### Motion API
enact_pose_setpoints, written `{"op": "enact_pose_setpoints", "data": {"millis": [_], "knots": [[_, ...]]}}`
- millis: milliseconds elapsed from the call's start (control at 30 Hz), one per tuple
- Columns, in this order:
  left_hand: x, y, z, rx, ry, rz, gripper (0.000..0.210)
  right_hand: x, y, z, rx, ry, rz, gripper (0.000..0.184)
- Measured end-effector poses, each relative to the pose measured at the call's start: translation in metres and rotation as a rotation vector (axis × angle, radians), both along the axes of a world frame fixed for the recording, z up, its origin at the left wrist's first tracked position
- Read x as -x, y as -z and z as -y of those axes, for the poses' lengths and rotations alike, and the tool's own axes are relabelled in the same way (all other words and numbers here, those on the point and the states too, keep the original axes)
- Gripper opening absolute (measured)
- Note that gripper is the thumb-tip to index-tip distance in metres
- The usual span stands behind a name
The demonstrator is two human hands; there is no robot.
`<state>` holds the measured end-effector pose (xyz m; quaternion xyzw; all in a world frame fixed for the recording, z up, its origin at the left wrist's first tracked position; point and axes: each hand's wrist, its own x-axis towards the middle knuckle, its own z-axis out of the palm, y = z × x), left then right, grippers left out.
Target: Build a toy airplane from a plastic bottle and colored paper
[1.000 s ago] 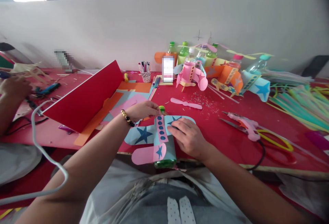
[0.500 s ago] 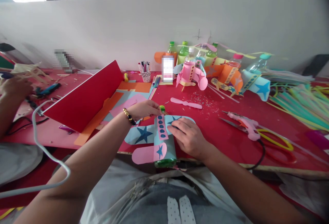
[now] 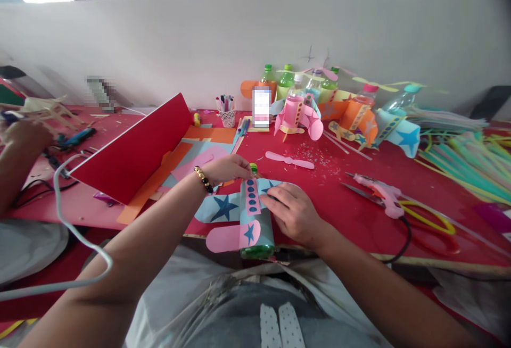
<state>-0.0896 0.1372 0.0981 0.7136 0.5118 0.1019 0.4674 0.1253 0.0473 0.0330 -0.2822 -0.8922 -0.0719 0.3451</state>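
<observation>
A green plastic bottle wrapped in light blue paper lies at the table's front edge, its green cap pointing away from me. A blue paper wing with a dark star and a pink paper fin stick out to the left. Along the bottle lies a pink paper strip with a row of dark blue dots. The fingers of my left hand pinch the strip's far end near the cap. My right hand is closed on the bottle's right side, partly covering the right wing; its thumb is hidden.
To the right lie a pink hot glue gun and yellow-handled scissors. A pink paper propeller lies ahead. Decorated bottles stand along the wall. A red board leans over coloured paper at left, near another person's hand.
The pink strip's lower end has swung slightly, so the strip lies a little straighter along the bottle. Both hands keep nearly the same places; the view has shifted slightly.
</observation>
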Motion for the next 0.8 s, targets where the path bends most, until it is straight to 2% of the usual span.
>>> {"op": "enact_pose_setpoints", "data": {"millis": [400,800], "knots": [[-0.0039,0.0012,0.0018,-0.073,-0.032,-0.051,0.021,-0.0014,-0.0008,0.0005,0.005,0.005,0.025,0.037],[-0.0051,0.0042,0.0035,-0.128,-0.022,-0.098,0.024,0.0008,-0.0030,0.0006,-0.013,-0.028,0.040,0.033]]}}
